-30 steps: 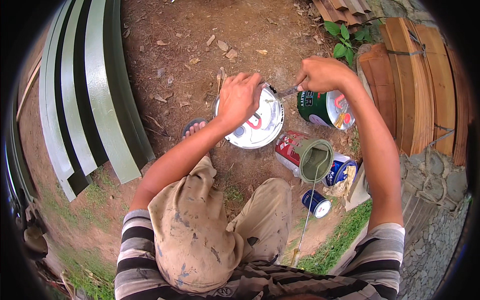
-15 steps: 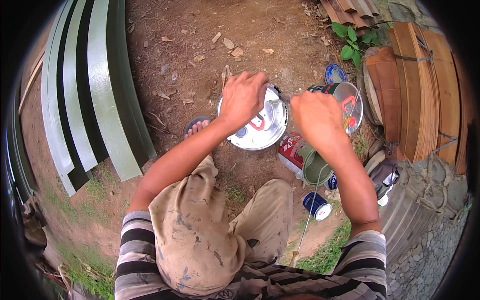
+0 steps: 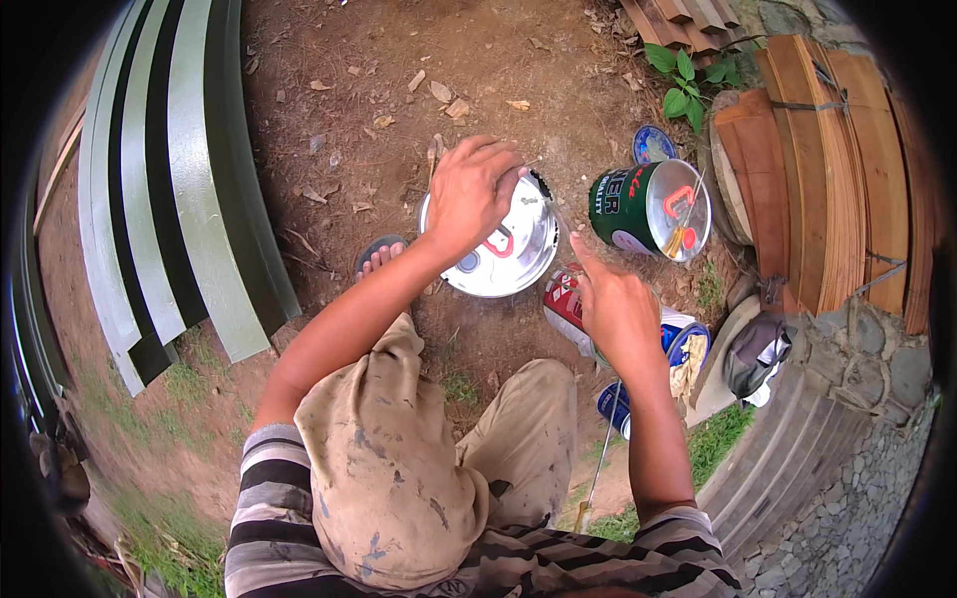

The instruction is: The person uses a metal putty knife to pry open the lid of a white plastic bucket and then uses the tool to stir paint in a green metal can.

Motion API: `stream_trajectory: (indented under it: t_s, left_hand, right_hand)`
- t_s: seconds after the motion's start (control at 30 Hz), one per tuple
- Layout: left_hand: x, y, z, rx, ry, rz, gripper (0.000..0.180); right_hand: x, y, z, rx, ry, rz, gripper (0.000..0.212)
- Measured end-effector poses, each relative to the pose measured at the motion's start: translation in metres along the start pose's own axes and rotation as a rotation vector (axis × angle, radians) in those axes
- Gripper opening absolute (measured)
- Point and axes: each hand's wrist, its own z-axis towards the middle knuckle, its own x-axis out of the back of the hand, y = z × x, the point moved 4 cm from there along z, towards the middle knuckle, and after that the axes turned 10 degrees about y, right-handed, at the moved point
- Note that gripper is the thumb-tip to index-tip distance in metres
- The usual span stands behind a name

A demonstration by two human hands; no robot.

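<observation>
A large round can with a shiny silver top (image 3: 523,254) stands on the ground before me, a red loop-shaped piece on its top. My left hand (image 3: 469,199) is over its far left edge, fingers bent and close together. A thin light piece juts out past its fingertips; what it is does not show. Right of that can, my right hand (image 3: 620,304) has its index finger stretched forward, the other fingers partly curled. Its fingertip is near the can's right rim, where a thin, blurred strip shows. Beneath this hand is a red and white can (image 3: 566,304), partly hidden.
A green can (image 3: 623,204) with a silver top stands at right, a blue lid (image 3: 653,145) behind it. Blue cans (image 3: 613,404) sit beside my right forearm. Green painted boards (image 3: 194,179) lie at left; bundled wooden slats (image 3: 802,169) are stacked at right.
My right hand has moved toward me, its index finger now stretched out where the fist was closed. The green can has come into fuller view. My left hand stays at the silver-topped can.
</observation>
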Motion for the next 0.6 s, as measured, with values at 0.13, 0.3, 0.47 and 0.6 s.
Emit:
stream_trajectory:
  t_s: [0.13, 0.3, 0.47, 0.6]
  left_hand:
    - [0.004, 0.014, 0.002, 0.038, 0.068, -0.13, 0.013]
    - [-0.025, 0.026, -0.006, 0.29, -0.119, -0.41, 0.016]
    - [-0.041, 0.019, -0.019, 0.263, -0.179, -0.287, 0.018]
    - [-0.044, 0.023, -0.02, 0.225, -0.155, -0.303, 0.02]
  right_hand:
    - [-0.032, -0.001, -0.034, -0.042, 0.252, 0.349, 0.054]
    - [-0.066, -0.005, -0.062, -0.031, 0.183, 0.366, 0.065]
    - [-0.07, 0.0, -0.061, -0.049, 0.248, 0.489, 0.064]
    - [-0.073, 0.008, -0.06, -0.047, 0.275, 0.614, 0.062]
